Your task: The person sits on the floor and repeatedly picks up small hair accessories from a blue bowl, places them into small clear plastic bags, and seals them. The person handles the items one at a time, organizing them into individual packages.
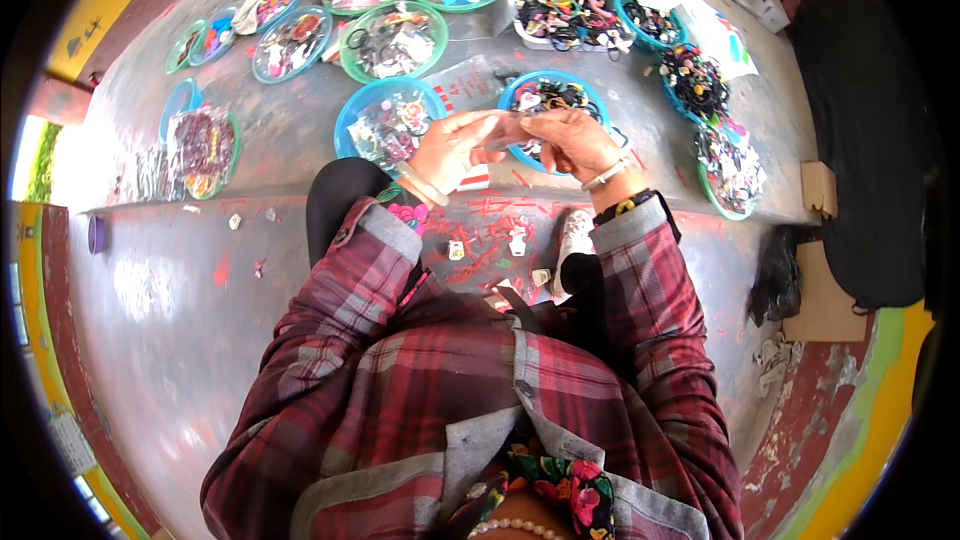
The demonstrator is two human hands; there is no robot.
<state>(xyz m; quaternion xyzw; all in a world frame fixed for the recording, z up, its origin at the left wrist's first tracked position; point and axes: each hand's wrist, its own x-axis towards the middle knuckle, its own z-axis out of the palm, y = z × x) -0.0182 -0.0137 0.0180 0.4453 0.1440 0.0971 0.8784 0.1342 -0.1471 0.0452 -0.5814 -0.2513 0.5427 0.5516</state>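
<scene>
Both hands meet in front of me over the near baskets. A small see-through plastic bag (507, 129) stretches between them; whether anything is inside I cannot make out. My left hand (452, 152) is closed on its left side. On the other side, the thumb and fingers of my right hand (578, 144) pinch it. Behind my left hand stands a blue basket (342, 125) of small clear packets with pinkish and white pieces. A second blue basket (604, 100), full of black and coloured hair ties, sits just behind my right hand and is partly hidden by it.
A flat printed plastic bag (468, 83) lies between the two blue baskets. Further back are a green basket (441, 40) and a white tub (522, 38) of dark hair ties. Several baskets line both sides. Red strips and small cards (517, 242) litter the floor by my shoe (577, 238).
</scene>
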